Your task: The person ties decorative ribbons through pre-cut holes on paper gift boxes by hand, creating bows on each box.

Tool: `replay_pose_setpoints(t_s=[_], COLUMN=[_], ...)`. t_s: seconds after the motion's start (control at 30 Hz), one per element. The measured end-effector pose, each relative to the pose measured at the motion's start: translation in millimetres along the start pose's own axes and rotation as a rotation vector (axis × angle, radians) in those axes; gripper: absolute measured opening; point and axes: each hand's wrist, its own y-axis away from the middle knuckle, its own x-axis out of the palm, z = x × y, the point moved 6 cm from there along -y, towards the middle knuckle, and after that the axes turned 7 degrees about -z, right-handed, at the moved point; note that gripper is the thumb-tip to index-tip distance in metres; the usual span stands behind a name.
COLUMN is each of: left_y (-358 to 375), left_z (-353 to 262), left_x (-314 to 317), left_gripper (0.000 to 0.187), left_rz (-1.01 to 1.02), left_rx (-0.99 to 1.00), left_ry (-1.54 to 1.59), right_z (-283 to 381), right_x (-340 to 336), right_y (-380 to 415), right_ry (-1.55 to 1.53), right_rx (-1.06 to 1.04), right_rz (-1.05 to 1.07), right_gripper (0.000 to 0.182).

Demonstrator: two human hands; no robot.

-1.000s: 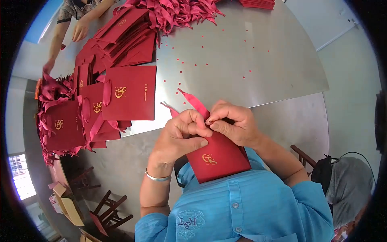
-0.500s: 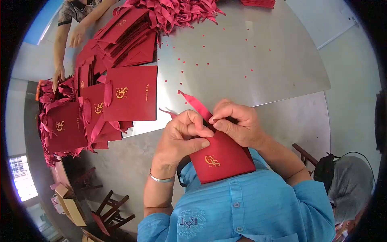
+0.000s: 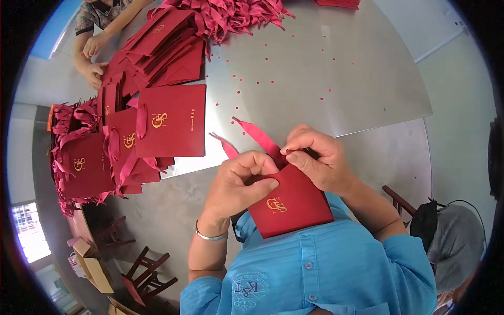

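A small red paper bag [image 3: 291,202] with a gold logo rests against the blue shirt. My left hand [image 3: 244,181] grips its upper left edge, thumb on the front and fingers curled inside the opening. Above the bag's upper right edge, my right hand [image 3: 315,157] pinches a dark ribbon tip between thumb and forefinger. A pink ribbon [image 3: 257,135] runs from the bag up over the table edge, and a second ribbon end [image 3: 226,145] shows behind my left hand.
Red bags [image 3: 173,121] lie stacked on the metal table [image 3: 378,89] at the left, below a ribbon pile [image 3: 231,16]. Small red dots are scattered about. A co-worker's hands [image 3: 94,60] are at the upper left. A wooden stool [image 3: 144,275] stands below.
My right hand has moved slightly up and right, and more ribbon shows between my hands. My left fingers now reach into the bag's opening. The co-worker's lower hand has moved up.
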Motion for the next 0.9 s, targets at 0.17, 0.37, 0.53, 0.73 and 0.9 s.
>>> replay_pose_setpoints(t_s=[0.17,0.37,0.53,0.73,0.9], left_y=[-1,-3,-4,-5,-5], left_z=[-3,2,4,5,6], left_x=[2,-5,-5,-2,-2], left_gripper=[0.017,0.02,0.02,0.018,0.018], left_rz=[0.039,0.103,0.12,0.195,0.242], left_rx=[-0.065,-0.093,-0.161,-0.123,-0.093], left_ry=[0.026,0.042,0.086,0.103,0.127], right_z=[3,1,-1,1,-6], right_x=[4,2,0,2,5], right_y=[0,0,0,-1,-2], right_ry=[-0.01,-0.033,-0.044,-0.073,-0.111], right_rx=[-0.018,0.023,0.041,0.039,0.068], right_rz=[0.033,0.04,0.044,0.056,0.067], right_gripper=[0.007,0.008,0.009,0.009,0.009])
